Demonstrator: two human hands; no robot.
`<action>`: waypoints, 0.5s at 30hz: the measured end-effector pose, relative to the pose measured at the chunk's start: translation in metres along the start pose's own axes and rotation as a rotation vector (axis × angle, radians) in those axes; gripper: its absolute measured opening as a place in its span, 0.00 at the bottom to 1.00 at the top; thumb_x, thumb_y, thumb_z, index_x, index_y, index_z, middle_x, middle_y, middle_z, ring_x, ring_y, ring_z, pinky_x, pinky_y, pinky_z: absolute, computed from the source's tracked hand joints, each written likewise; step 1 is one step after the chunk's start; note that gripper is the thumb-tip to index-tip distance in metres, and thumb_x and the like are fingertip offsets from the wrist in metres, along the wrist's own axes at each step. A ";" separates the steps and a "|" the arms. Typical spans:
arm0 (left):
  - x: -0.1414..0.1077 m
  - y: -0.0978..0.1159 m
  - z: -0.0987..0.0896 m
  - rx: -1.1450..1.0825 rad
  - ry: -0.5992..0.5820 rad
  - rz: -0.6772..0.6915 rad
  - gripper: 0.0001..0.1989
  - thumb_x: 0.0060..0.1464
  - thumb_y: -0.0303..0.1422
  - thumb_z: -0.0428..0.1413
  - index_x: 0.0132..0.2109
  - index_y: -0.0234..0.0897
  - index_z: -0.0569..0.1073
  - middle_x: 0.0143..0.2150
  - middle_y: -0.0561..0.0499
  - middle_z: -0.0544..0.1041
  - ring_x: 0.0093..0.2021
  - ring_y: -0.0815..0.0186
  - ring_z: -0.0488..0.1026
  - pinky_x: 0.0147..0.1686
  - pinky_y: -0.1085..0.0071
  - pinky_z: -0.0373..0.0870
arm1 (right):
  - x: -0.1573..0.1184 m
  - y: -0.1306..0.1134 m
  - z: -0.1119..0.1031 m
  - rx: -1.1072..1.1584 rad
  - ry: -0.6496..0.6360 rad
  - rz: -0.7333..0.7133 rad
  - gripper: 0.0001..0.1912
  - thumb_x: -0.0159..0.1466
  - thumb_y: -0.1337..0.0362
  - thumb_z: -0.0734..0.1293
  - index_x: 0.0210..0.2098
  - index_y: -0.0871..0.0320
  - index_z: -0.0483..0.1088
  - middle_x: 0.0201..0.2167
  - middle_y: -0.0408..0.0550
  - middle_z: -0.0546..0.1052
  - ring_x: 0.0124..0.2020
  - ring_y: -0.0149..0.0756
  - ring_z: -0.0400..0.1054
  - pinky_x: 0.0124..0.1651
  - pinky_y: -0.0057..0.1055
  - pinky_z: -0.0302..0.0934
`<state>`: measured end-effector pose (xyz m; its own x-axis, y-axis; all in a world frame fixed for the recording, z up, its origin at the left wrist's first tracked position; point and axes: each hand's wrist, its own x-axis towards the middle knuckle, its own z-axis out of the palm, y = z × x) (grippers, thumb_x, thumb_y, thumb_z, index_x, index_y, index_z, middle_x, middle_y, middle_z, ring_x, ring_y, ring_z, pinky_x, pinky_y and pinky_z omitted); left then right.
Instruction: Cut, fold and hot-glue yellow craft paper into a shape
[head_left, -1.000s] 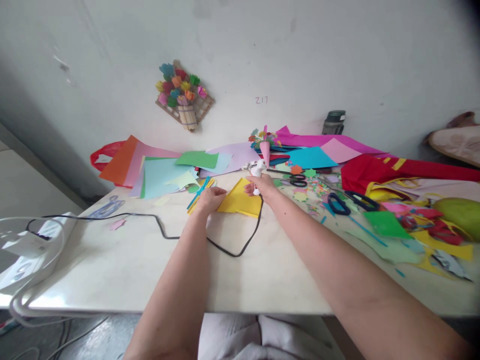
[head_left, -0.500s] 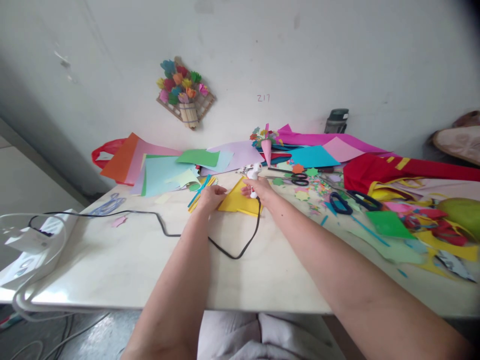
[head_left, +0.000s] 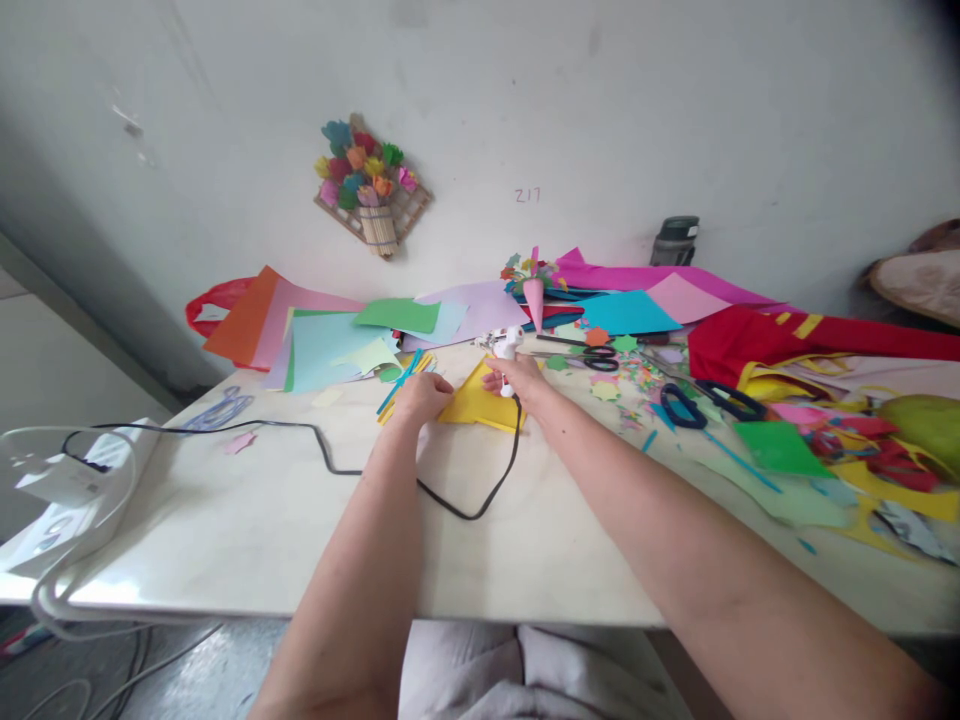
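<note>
My right hand [head_left: 519,382] is closed around a white glue gun [head_left: 509,346], its nozzle toward the left and its black cord trailing down from the handle. Under the gun lies a folded piece of yellow paper [head_left: 480,405]. At the left edge of that paper, my left hand [head_left: 423,398] is closed, with thumb and fingertips pinched at the edge; the exact contact is partly hidden. Just behind the left hand are blue and yellow paper strips [head_left: 403,382].
The black cord [head_left: 469,515] loops over the table to a power strip [head_left: 67,520] at left. Coloured paper sheets [head_left: 322,350] lie along the wall. On the right are scissors [head_left: 681,407], star cutouts [head_left: 604,388] and scraps. A pink paper cone [head_left: 533,303] with paper flowers stands behind.
My left fingertips have drawn in slightly at the paper's edge. My right hand and the glue gun stay almost where they were.
</note>
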<state>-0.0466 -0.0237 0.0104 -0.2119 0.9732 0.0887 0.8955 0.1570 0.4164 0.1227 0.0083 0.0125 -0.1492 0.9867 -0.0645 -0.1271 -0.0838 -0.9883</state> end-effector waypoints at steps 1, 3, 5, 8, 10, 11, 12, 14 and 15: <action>0.000 0.000 0.000 -0.003 -0.007 0.003 0.12 0.37 0.32 0.55 0.34 0.41 0.76 0.33 0.52 0.77 0.33 0.66 0.72 0.31 0.76 0.66 | 0.000 0.000 0.000 -0.001 0.000 -0.002 0.06 0.53 0.67 0.66 0.30 0.62 0.64 0.14 0.43 0.70 0.17 0.32 0.68 0.18 0.25 0.61; 0.001 -0.001 0.000 -0.021 -0.027 0.009 0.13 0.36 0.30 0.55 0.34 0.40 0.76 0.32 0.52 0.77 0.33 0.67 0.72 0.31 0.76 0.66 | 0.001 0.001 0.000 -0.003 0.000 -0.005 0.06 0.53 0.67 0.66 0.30 0.62 0.64 0.14 0.43 0.70 0.17 0.32 0.68 0.18 0.24 0.61; 0.001 -0.001 -0.001 -0.044 -0.048 0.006 0.14 0.36 0.29 0.55 0.35 0.39 0.76 0.32 0.52 0.77 0.32 0.67 0.72 0.30 0.77 0.66 | 0.002 0.002 -0.001 -0.003 0.003 -0.007 0.07 0.53 0.67 0.66 0.30 0.62 0.64 0.14 0.43 0.71 0.17 0.32 0.68 0.18 0.24 0.61; -0.001 0.000 -0.003 -0.061 -0.054 -0.005 0.14 0.36 0.28 0.55 0.35 0.38 0.76 0.32 0.51 0.78 0.32 0.67 0.73 0.30 0.77 0.66 | 0.002 0.003 -0.001 -0.002 0.005 -0.008 0.07 0.53 0.67 0.66 0.30 0.63 0.64 0.15 0.43 0.71 0.17 0.32 0.68 0.18 0.24 0.61; -0.002 0.002 -0.004 -0.064 -0.050 0.003 0.14 0.36 0.27 0.55 0.35 0.38 0.77 0.32 0.51 0.78 0.32 0.67 0.73 0.31 0.77 0.67 | 0.002 0.003 -0.001 -0.001 0.003 -0.009 0.07 0.53 0.67 0.66 0.30 0.62 0.64 0.15 0.43 0.71 0.17 0.32 0.68 0.18 0.24 0.60; -0.003 0.002 -0.004 -0.065 -0.048 0.008 0.14 0.36 0.27 0.55 0.35 0.38 0.77 0.32 0.51 0.78 0.33 0.67 0.73 0.32 0.77 0.67 | 0.001 0.002 -0.001 -0.001 0.001 -0.008 0.07 0.53 0.67 0.66 0.30 0.62 0.64 0.15 0.44 0.71 0.17 0.32 0.68 0.17 0.24 0.60; -0.003 0.002 -0.005 -0.065 -0.046 0.012 0.14 0.36 0.27 0.55 0.35 0.37 0.77 0.32 0.51 0.78 0.33 0.67 0.73 0.32 0.76 0.67 | 0.001 0.002 -0.001 -0.003 0.000 -0.006 0.07 0.53 0.67 0.66 0.30 0.62 0.64 0.15 0.44 0.71 0.17 0.32 0.68 0.17 0.24 0.60; -0.004 0.003 -0.006 -0.066 -0.043 0.016 0.13 0.36 0.27 0.55 0.34 0.38 0.77 0.32 0.51 0.78 0.33 0.66 0.73 0.33 0.76 0.67 | 0.001 0.002 -0.001 -0.008 -0.003 -0.002 0.07 0.54 0.67 0.66 0.31 0.62 0.64 0.15 0.44 0.71 0.17 0.31 0.68 0.17 0.23 0.60; -0.004 0.003 -0.006 -0.067 -0.043 0.017 0.13 0.36 0.27 0.55 0.34 0.38 0.77 0.32 0.51 0.78 0.33 0.66 0.73 0.33 0.76 0.67 | 0.002 0.002 -0.002 -0.012 -0.006 -0.002 0.07 0.54 0.67 0.66 0.31 0.62 0.64 0.16 0.43 0.71 0.17 0.31 0.68 0.18 0.23 0.60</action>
<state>-0.0455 -0.0283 0.0166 -0.1784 0.9822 0.0586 0.8703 0.1297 0.4752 0.1237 0.0100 0.0101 -0.1552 0.9859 -0.0621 -0.1153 -0.0806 -0.9901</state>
